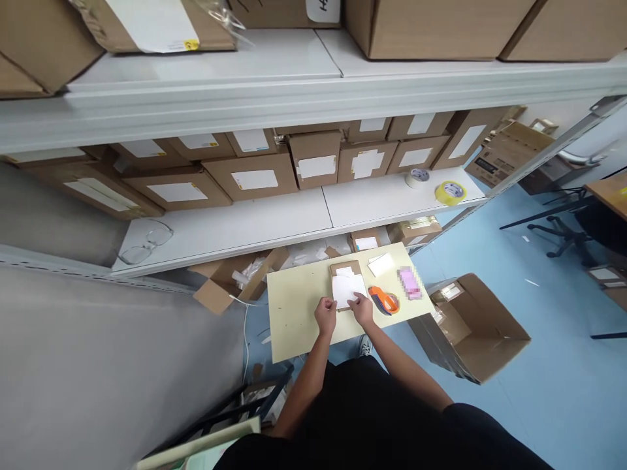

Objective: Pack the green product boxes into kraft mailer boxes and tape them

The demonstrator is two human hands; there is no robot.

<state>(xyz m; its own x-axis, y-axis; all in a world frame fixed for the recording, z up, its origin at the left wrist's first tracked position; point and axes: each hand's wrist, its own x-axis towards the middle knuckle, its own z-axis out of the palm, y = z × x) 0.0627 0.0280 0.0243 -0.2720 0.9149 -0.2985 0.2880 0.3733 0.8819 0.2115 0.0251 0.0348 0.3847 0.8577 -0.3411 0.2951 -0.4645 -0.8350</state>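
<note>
On a pale yellow table point(296, 313) lies a small cardboard box point(337, 267) with a white paper sheet point(347, 285) over its top. My left hand point(326, 316) is closed in a pinch at the sheet's lower left corner. At the lower right edge, my right hand point(361, 309) pinches the same sheet between thumb and fingers. Just right of that hand rests an orange tape dispenser point(383, 300). White paper slips point(381, 264) lie beyond the dispenser, and a pink item point(410, 283), blurred out, is at the table's right side.
Behind the table runs a grey shelf point(255, 225) with several labelled cartons point(255, 179). Clear tape point(418, 177), yellow tape point(450, 192) and glasses point(147, 241) sit on it. An open carton point(490, 326) stands on the floor at right; another open carton point(215, 297) is at left.
</note>
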